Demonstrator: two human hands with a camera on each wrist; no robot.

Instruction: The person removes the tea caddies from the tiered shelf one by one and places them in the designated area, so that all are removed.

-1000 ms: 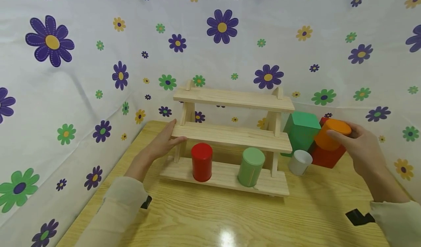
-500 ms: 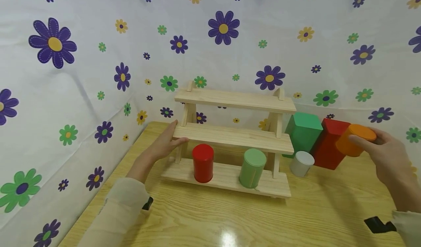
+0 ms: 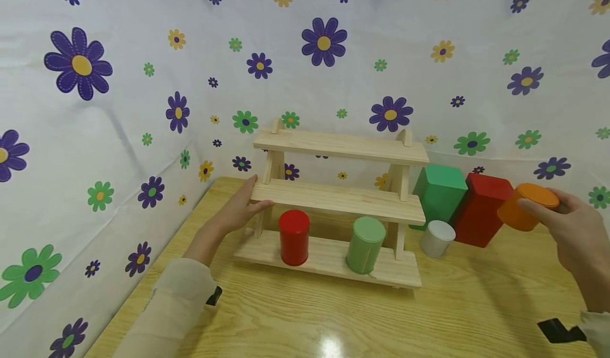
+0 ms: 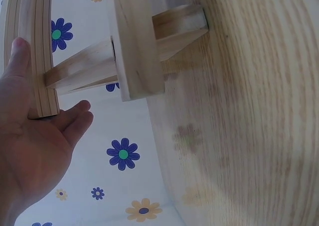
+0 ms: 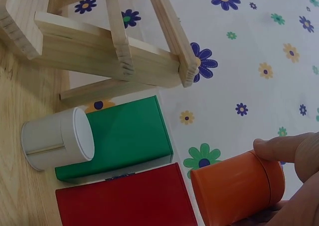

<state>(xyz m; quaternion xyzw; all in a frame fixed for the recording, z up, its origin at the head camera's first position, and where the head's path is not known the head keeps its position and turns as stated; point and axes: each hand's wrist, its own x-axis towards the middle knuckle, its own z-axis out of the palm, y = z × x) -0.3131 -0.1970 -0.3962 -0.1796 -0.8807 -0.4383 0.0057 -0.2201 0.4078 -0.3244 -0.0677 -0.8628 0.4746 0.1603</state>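
My left hand (image 3: 238,205) grips the left end of the middle board of a three-tier wooden shelf (image 3: 333,196). In the left wrist view the thumb lies on one side of that board (image 4: 41,52) and the fingers (image 4: 77,121) on the other. An orange round tin (image 3: 521,207) is in my right hand (image 3: 579,231), held up at the right, beside the red box (image 3: 483,209). The right wrist view shows the thumb along the tin's lid end (image 5: 271,171). On the bottom board stand a red tin (image 3: 294,239) and a light green tin (image 3: 365,245).
A green box (image 3: 438,196) stands by the shelf's right end, next to the red box. In front of them is a small white tin (image 3: 437,239). Flower-patterned cloth (image 3: 286,35) hangs behind and at the left of the wooden table (image 3: 286,321).
My right hand has moved right with the orange tin, from in front of the red box to beside it, uncovering the box. The left hand stays on the shelf.
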